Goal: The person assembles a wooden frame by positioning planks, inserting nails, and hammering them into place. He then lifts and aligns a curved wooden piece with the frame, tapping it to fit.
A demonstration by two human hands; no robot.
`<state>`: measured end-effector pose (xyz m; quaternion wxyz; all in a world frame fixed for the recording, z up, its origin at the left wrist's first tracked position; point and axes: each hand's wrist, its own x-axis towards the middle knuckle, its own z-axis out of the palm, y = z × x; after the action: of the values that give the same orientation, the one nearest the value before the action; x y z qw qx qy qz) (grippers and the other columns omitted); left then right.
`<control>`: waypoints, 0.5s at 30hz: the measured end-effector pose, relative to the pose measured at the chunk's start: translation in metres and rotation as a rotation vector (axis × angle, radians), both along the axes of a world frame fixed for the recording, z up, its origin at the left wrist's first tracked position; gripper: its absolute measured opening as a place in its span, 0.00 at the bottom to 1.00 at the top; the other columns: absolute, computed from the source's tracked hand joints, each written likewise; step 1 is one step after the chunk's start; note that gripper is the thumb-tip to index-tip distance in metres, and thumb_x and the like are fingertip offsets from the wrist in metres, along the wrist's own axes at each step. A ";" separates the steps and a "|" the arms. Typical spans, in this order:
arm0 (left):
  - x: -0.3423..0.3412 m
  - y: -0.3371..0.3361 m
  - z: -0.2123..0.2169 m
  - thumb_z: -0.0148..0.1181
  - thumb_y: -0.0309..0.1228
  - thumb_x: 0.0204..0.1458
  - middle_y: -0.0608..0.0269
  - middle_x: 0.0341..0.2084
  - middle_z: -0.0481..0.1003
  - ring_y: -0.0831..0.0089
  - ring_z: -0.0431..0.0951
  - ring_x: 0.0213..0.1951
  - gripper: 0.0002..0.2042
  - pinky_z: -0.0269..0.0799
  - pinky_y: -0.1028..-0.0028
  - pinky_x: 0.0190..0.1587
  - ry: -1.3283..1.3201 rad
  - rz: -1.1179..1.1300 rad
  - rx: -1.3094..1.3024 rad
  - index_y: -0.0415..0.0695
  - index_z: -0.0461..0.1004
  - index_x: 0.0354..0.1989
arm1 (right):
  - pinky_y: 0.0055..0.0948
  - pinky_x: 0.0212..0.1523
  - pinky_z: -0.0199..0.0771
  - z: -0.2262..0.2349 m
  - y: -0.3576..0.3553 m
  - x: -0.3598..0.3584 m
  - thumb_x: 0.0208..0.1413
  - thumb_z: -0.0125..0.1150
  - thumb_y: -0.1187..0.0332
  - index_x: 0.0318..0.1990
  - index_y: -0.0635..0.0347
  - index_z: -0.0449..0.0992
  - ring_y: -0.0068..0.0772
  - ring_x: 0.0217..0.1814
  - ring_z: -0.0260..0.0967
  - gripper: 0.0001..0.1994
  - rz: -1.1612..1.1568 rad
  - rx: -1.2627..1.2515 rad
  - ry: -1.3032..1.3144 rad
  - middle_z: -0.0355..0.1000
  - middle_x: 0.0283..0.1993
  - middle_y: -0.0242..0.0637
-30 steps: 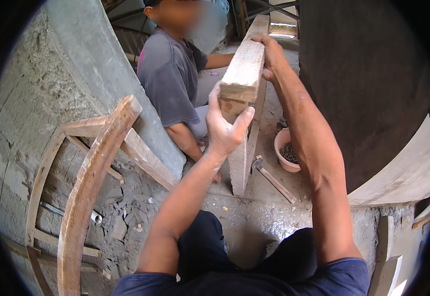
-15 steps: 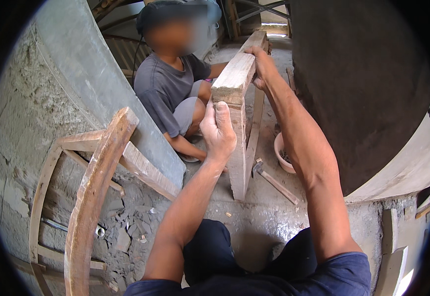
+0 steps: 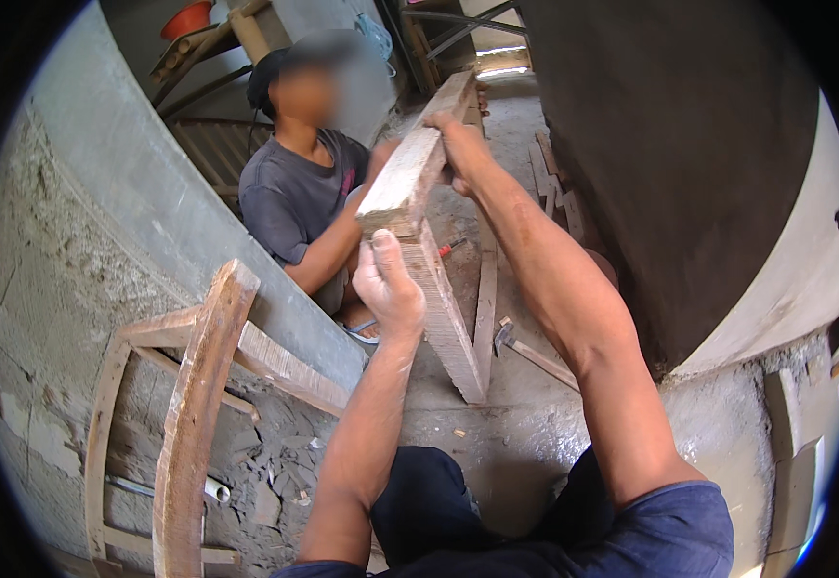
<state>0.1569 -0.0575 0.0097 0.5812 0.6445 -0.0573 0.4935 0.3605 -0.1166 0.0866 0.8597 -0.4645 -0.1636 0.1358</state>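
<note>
Right now both my hands grip the wooden frame [image 3: 410,183], which stands on the concrete floor [image 3: 516,433] ahead of my knees. My left hand [image 3: 388,286] is closed around its near leg just below the top plank, and my right hand [image 3: 460,146] clasps that plank's far edge. Beyond the frame a person in a grey shirt [image 3: 294,197] sits. A hammer [image 3: 525,349] lies right of the frame's foot; a curved wooden chair back [image 3: 193,414] leans to its left.
</note>
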 end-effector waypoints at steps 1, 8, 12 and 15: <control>0.000 0.001 0.000 0.46 0.45 0.78 0.61 0.47 0.79 0.78 0.75 0.48 0.23 0.70 0.75 0.54 -0.011 -0.010 0.006 0.32 0.76 0.55 | 0.43 0.38 0.89 -0.001 0.000 -0.004 0.63 0.64 0.53 0.50 0.68 0.78 0.39 0.39 0.84 0.23 -0.005 -0.008 0.010 0.81 0.45 0.46; 0.004 -0.004 0.006 0.45 0.46 0.78 0.60 0.45 0.78 0.75 0.74 0.45 0.24 0.70 0.72 0.51 -0.060 0.040 -0.019 0.32 0.75 0.54 | 0.53 0.55 0.86 -0.018 -0.020 -0.044 0.68 0.55 0.34 0.66 0.61 0.70 0.50 0.56 0.82 0.37 0.256 0.231 0.051 0.77 0.60 0.53; 0.003 -0.008 0.005 0.45 0.48 0.77 0.60 0.44 0.78 0.75 0.76 0.45 0.25 0.71 0.71 0.51 -0.025 0.082 -0.036 0.32 0.75 0.55 | 0.51 0.54 0.87 -0.033 -0.031 -0.079 0.69 0.57 0.36 0.68 0.60 0.66 0.47 0.56 0.82 0.37 0.410 0.315 0.015 0.75 0.62 0.52; 0.003 -0.011 0.004 0.44 0.48 0.77 0.59 0.44 0.79 0.74 0.77 0.44 0.26 0.72 0.71 0.50 -0.024 0.053 -0.015 0.33 0.74 0.56 | 0.52 0.51 0.88 -0.037 -0.034 -0.096 0.67 0.65 0.41 0.68 0.63 0.61 0.49 0.55 0.82 0.38 0.374 0.357 -0.107 0.72 0.61 0.51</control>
<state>0.1603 -0.0680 0.0134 0.5721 0.6354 -0.0435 0.5168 0.2647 -0.1506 0.0501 0.8781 -0.2736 -0.3133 0.2366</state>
